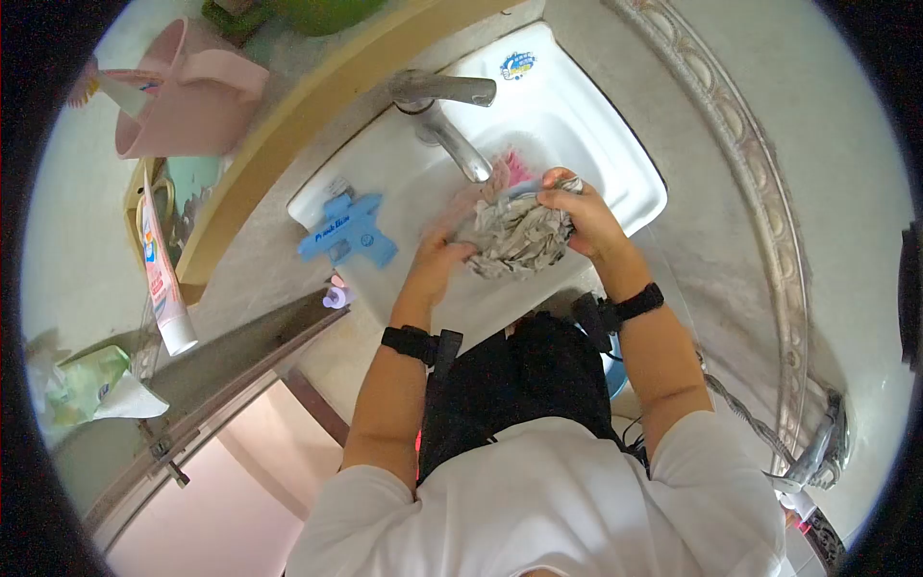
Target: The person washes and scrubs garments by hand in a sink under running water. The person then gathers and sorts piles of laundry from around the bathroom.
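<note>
A crumpled wet-looking grey cloth is bunched up between my two hands above the white sink. My right hand grips its right side, fingers curled over the folds. On the other side my left hand is closed at the cloth's left edge, slightly blurred. Just beyond the cloth, under the spout of the metal faucet, something pink shows in the basin; its kind is unclear. A flat blue piece with dark writing lies on the sink's left ledge.
A wooden-edged shelf curves along the left, with a pink mug and a toothpaste tube. A green tissue pack sits at far left. A shower head and hose are at the right.
</note>
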Tool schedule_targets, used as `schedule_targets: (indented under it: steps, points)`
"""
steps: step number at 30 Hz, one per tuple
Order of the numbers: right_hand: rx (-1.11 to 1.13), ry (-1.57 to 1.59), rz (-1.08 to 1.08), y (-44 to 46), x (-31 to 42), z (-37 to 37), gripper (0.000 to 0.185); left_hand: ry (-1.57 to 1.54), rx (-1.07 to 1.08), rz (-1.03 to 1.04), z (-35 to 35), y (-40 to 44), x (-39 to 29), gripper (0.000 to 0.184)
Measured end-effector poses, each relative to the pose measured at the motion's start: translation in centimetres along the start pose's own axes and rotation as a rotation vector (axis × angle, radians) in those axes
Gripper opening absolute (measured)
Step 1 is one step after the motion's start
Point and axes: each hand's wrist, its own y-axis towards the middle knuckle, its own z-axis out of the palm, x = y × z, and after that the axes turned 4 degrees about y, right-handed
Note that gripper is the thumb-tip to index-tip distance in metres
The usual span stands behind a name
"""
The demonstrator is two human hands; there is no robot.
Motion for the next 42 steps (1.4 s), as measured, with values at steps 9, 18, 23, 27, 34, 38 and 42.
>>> schedule_targets:
  steps: [9, 18, 23, 27, 34, 38, 42]
  points:
    - [0.140, -1.265, -0.780, -1.8, -7.3, 6.9, 0.018, -1.049, -0.216, 0.057, 4.4, 2.7, -0.1, 0.040]
    - [-0.471, -1.130, -0.297, 6.5, -8.6, 2.0, 0.040, -1.109, -0.270, -0.102, 5.8, 3.9, 2.8, 0.029]
    - [-0.272, -0.869, -0.101, 6.9, -7.3, -0.1, 0.037, -0.867, -0.110, -0.200, 4.7, 1.2, -0.2, 0.028]
    - [0.004, -0.614, -0.203, 2.5, -7.3, 2.4, 0.031, -1.034, -0.167, -0.147, 3.0, 0.5, -0.3, 0.030]
    - [0.037, -1.682, -0.687, 0.2, -8.4, 8.2, 0.027, -0.047, -0.312, 0.470, 4.1, 3.5, 6.5, 0.037]
    - [-0.222, -1.318, -0.365, 5.4, -8.3, 4.3, 0.034, -1.083, -0.313, -0.345, 4.7, 3.0, 3.8, 0.041]
    - [-0.283, -1.493, -0.357, 7.8, -6.6, -0.7, 0.045, -0.661, -0.143, -0.180, 2.1, 1.9, 3.5, 0.042]
